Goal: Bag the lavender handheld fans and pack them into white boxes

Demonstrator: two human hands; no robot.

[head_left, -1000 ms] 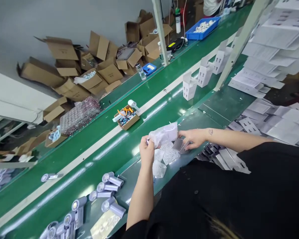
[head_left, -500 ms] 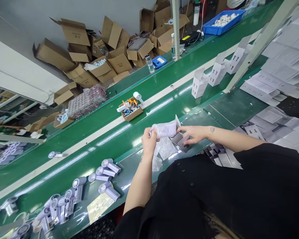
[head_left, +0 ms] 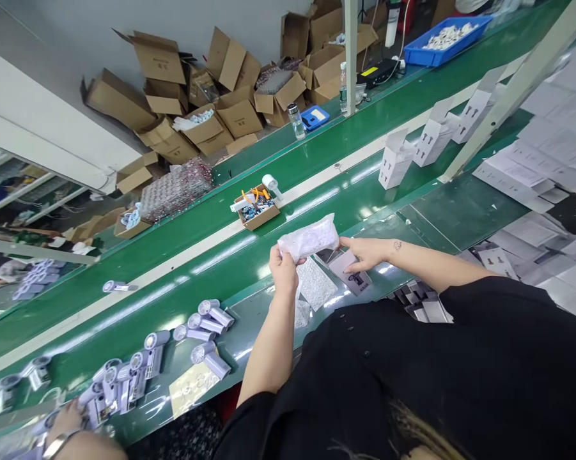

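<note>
My left hand (head_left: 284, 271) is closed around the left end of a bubble-wrapped package (head_left: 309, 237), held above the bench; its contents look pale purple through the wrap. With its thumb and fingers, my right hand (head_left: 367, 253) grips a small carton (head_left: 351, 271) that has a dark fan picture printed on its face. The package's right end is close to my right fingertips; whether they touch it I cannot tell. Flat bubble-wrap bags (head_left: 318, 284) lie on the bench just below the package.
Several purple handheld fans (head_left: 214, 363) lie at the left, where a co-worker's hand (head_left: 67, 421) reaches among them. A parts box (head_left: 261, 217) and white cartons (head_left: 396, 163) stand on the green belt (head_left: 211, 265). A metal post (head_left: 501, 102) rises at the right.
The package has tilted and shifted slightly left, off the carton's flap. My right hand has turned the carton so its printed face shows. A co-worker's hand has appeared at lower left.
</note>
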